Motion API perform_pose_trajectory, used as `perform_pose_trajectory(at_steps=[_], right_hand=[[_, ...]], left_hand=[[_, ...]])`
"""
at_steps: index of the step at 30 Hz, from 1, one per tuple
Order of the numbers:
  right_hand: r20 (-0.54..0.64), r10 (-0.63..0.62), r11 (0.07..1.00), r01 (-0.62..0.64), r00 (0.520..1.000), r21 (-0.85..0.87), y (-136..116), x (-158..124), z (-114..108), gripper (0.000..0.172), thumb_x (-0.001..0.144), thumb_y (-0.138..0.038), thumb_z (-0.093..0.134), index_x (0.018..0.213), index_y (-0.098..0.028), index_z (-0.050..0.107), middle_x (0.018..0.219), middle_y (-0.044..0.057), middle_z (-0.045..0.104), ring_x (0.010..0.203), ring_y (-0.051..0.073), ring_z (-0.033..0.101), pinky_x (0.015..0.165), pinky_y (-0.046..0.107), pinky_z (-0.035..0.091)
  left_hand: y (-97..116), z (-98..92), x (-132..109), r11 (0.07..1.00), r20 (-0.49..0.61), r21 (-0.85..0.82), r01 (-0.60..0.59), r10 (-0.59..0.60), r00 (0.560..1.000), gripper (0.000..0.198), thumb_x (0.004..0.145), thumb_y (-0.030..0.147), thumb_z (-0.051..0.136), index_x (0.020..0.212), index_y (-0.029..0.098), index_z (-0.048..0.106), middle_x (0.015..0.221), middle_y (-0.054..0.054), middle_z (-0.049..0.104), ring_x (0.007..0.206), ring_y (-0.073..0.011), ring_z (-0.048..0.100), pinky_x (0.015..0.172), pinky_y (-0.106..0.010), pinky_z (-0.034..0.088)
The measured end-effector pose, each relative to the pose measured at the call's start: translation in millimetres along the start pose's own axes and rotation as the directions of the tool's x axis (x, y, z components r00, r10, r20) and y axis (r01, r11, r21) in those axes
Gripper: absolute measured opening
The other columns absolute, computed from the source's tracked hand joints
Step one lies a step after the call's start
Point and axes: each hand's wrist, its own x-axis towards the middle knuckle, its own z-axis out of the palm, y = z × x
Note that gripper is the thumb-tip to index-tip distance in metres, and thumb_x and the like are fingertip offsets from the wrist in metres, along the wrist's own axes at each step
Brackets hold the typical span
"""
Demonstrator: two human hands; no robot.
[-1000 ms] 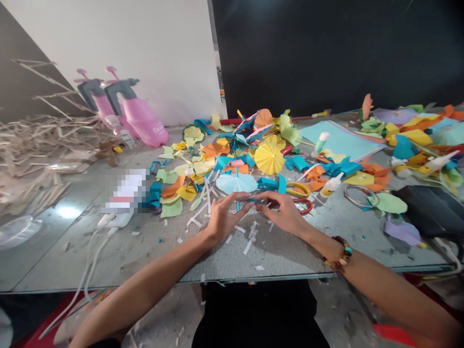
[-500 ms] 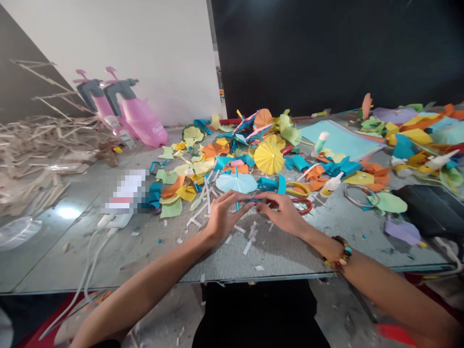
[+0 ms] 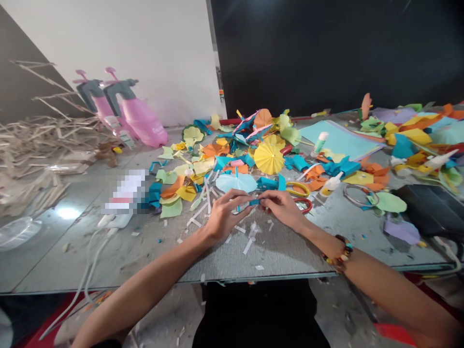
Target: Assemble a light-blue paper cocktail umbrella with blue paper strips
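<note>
- Head view: both hands pinch a small blue paper piece (image 3: 254,202) between their fingertips, just above the worktop (image 3: 290,251).
- Left hand (image 3: 222,212) grips the left end, with thumb and fingers stretched out toward the right.
- Right hand (image 3: 284,209) grips the right end with its fingers bent in.
- What shows of the blue piece looks longer from side to side, so its ends point left and right. Fingers hide the rest.
- Just behind the hands is a pale blue paper umbrella (image 3: 232,183). Its blue stick runs near to far, across the way the small piece lies.
- White paper strips (image 3: 249,245) lie below the hands.
</note>
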Motion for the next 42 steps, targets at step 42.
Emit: perform_pose_trajectory(at_steps=[42], right_hand=[[0.054, -0.434, 0.855, 0.430, 0.899, -0.289, -14.4, -23.2, 9.9, 0.036, 0.083, -0.014, 0.064, 0.117, -0.023, 0.061, 0.097, 0.003, 0.077, 0.079, 0.017, 0.072, 0.074, 0.028, 0.058]], left_hand=[[2.9, 4.2, -2.6, 0.944, 0.083, 0.308, -0.119, 0.098, 0.992, 0.013, 0.092, 0.017, 0.067, 0.104, 0.020, 0.070, 0.105, -0.007, 0.072, 0.091, -0.0201, 0.068, 0.080, -0.034, 0.055]])
